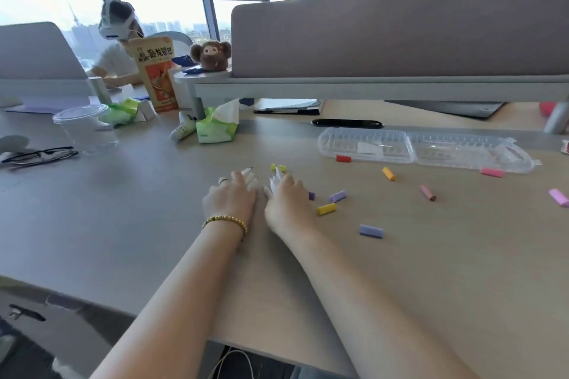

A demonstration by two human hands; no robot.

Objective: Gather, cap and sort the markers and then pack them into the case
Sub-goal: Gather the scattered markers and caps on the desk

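while both forearms reach forward over the light wooden desk (pixel 431 271), the left hand (pixel 229 198) and the right hand (pixel 284 200) lie close together, side by side, near the middle of the desk. the left hand, with a gold bead bracelet (pixel 226 221) on the wrist and a ring on one finger, has its fingers curled around a bunch of white uncapped markers (pixel 251 177), whose tips stick out beyond the fingers. the right hand is also curled around white markers; how many each hand has i cannot tell. a small yellow marker cap (pixel 278 167) lies just beyond the fingertips of the right hand.

more loose caps are scattered on the desk to the right of the hands: a yellow one (pixel 326 209), a light purple one (pixel 337 196), a lilac one (pixel 371 231), an orange one (pixel 389 173), a dusty pink one (pixel 428 192), a red one (pixel 343 158), a bright pink one (pixel 492 172) and a pale pink one (pixel 558 197) near the right edge.

the clear plastic marker case (pixel 425 149) lies opened flat at the far side of the desk, well apart from the hands, with the red cap and the bright pink cap touching its near edge.

at the left stand a green tissue pack (pixel 215 129), a clear plastic cup (pixel 83 128) and black glasses (pixel 40 155).
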